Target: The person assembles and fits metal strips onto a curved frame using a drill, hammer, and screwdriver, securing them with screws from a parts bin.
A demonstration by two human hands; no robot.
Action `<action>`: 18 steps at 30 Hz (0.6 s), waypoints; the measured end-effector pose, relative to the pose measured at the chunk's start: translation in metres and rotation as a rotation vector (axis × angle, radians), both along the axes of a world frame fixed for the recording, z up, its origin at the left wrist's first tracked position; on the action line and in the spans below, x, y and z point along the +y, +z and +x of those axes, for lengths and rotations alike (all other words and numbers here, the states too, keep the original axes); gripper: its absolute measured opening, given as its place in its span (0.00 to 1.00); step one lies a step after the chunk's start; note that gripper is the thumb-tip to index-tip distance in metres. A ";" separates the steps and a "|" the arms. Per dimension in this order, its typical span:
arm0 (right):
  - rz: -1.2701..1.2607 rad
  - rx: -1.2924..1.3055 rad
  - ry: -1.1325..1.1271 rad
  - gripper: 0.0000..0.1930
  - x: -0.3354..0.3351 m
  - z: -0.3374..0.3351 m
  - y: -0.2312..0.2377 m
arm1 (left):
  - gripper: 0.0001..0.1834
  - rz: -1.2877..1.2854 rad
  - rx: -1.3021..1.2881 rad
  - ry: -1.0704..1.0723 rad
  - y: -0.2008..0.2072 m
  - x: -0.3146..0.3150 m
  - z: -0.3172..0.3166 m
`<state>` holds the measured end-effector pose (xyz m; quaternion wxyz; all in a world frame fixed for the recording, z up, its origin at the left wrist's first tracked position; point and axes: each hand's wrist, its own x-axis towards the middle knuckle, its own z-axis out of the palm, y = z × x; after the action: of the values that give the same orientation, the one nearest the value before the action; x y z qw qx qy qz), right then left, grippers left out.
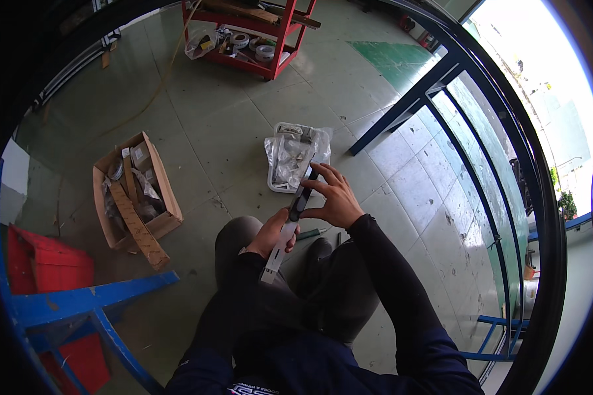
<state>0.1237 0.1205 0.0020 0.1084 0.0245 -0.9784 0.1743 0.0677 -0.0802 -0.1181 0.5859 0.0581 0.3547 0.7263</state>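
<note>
Above my lap I hold a long narrow piece, a silver metal strip (280, 252) with a black part (300, 199) along its upper end; its exact kind is unclear. My left hand (268, 235) is wrapped around the silver middle. With thumb and fingertips my right hand (338, 199) grips the black upper part. Just beyond the hands, a white tray (271, 178) on the floor holds clear plastic bags (288, 158). Near my shoe lies a tool with a green handle (311, 233), perhaps a screwdriver, partly hidden by my hand and legs.
An open cardboard box (171, 207) with wooden strips and wrapped items stands at left. A red cart (284, 39) carries tape rolls at the back. Blue metal frames (92, 299) rise at left and right, with a red object (49, 257) behind the left one.
</note>
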 end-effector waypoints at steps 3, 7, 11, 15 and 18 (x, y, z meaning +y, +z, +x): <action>-0.020 -0.014 0.012 0.34 0.002 -0.002 -0.002 | 0.26 0.009 0.029 -0.006 -0.002 -0.001 0.000; 0.013 0.016 -0.002 0.35 0.000 -0.003 0.005 | 0.26 -0.012 0.037 -0.007 -0.002 -0.002 -0.001; 0.034 -0.007 -0.104 0.35 -0.003 -0.002 0.011 | 0.25 -0.006 0.071 -0.004 -0.001 0.000 -0.002; 0.057 -0.120 -0.227 0.36 -0.010 -0.003 0.013 | 0.26 -0.037 0.015 0.073 -0.009 0.001 -0.004; -0.015 -0.275 -0.249 0.34 -0.013 -0.004 0.009 | 0.27 -0.052 0.030 0.134 -0.006 0.001 -0.006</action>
<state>0.1201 0.1078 0.0108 -0.0057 -0.1216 -0.9782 0.1684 0.0621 -0.0794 -0.1240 0.5320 0.0300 0.3852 0.7535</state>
